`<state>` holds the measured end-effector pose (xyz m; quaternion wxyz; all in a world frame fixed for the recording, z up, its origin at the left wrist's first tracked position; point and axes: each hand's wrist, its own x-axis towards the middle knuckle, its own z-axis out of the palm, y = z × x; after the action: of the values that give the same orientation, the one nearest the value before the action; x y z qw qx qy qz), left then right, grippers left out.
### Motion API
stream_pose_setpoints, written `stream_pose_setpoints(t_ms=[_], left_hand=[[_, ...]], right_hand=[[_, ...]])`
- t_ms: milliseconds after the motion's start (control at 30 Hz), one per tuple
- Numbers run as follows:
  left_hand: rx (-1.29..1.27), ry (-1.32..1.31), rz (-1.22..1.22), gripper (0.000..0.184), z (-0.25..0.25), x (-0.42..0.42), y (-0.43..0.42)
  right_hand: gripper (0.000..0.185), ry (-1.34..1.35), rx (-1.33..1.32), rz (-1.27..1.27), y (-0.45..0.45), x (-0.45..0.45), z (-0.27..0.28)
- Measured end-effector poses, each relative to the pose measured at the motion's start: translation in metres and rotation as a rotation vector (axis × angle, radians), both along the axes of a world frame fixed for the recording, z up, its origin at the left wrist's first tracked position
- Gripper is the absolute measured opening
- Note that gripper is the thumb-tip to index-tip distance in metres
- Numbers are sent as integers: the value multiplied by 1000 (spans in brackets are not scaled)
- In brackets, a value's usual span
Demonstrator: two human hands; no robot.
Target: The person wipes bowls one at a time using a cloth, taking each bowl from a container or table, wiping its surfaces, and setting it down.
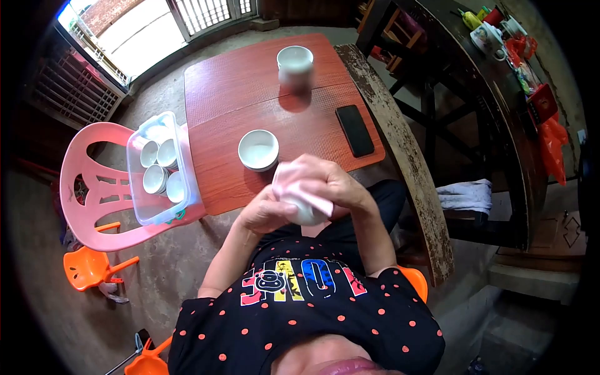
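My left hand [265, 211] grips a small white bowl [306, 214], held tilted just off the table's near edge, above my lap. In my right hand [337, 186] is a pale pink cloth [299, 175], pressed over the bowl and partly covering it. Close beyond my hands, a white bowl [258, 150] stands upright on the red-brown table [231, 94]. Farther back stands another white bowl [295, 60], its lower part blurred, so I cannot tell whether it is stacked.
A black phone [354, 130] lies at the table's right side. To the left, a clear plastic bin [153, 214] with several white bowls rests on a pink chair [94, 150]. A worn wooden bench [406, 144] runs along the right. Orange stools [87, 270] stand on the floor.
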<state>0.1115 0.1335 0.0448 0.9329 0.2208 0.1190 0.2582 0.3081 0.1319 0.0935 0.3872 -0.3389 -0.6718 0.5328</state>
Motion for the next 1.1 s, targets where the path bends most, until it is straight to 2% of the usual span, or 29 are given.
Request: stream_pose_setpoints(t_ms=[33,67,167,200,233,300,333,367,433,500,533,633,667,700,767,800,900,967,1033,1100], left_hand=[[-11,7,37,56,11,7,-7],[-12,1,52,53,11,8,-10],[61,-15,111,49,8,6,-8],[98,-21,136,48,6,6,-6],[151,3,240,39,5,9,-6],[406,225,291,32,0,10,-4],[529,398,242,26,3,6,-4],[529,459,202,28,9,5,-3],[374,236,155,35,1,1,1],[-15,-3,104,47,0,-2,6],[15,-51,106,56,-8,2,8],[-149,-182,196,59,-10,6,4],[-199,-290,232,59,-20,6,4],[-265,-337,254,58,-26,5,5],[-398,-429,296,55,-35,-1,9],[-404,-483,315,44,-38,-2,12],[-468,-510,273,43,-41,-8,15],[-482,-496,194,45,-41,-11,12],[-451,-441,87,47,-42,-12,9],[-258,-395,13,59,-30,-8,5]], right_hand=[[31,-222,149,186,3,4,15],[29,-217,172,189,4,2,18],[26,242,-118,-97,4,-5,-6],[30,254,94,-208,4,-7,-15],[40,92,530,-370,7,-14,-42],[44,1084,-549,-561,-13,-42,-59],[43,1128,-574,-493,-13,-41,-61],[44,1135,-555,-350,-12,-34,-62],[42,823,-561,-453,-11,-29,-30],[40,349,-207,-255,-5,-11,-22],[39,243,-88,-248,-4,-12,-17],[36,69,331,-338,-4,-18,-13],[37,-41,568,-407,-4,-22,-18],[37,-39,503,-527,-17,-33,-18],[37,-95,577,-681,-29,-50,-38],[38,8,553,-673,-34,-57,-42],[36,-45,533,-632,-34,-51,-48],[31,-98,558,-486,-21,-38,-21],[28,-143,443,-187,-11,-22,0],[26,-173,350,16,-5,-17,19]])
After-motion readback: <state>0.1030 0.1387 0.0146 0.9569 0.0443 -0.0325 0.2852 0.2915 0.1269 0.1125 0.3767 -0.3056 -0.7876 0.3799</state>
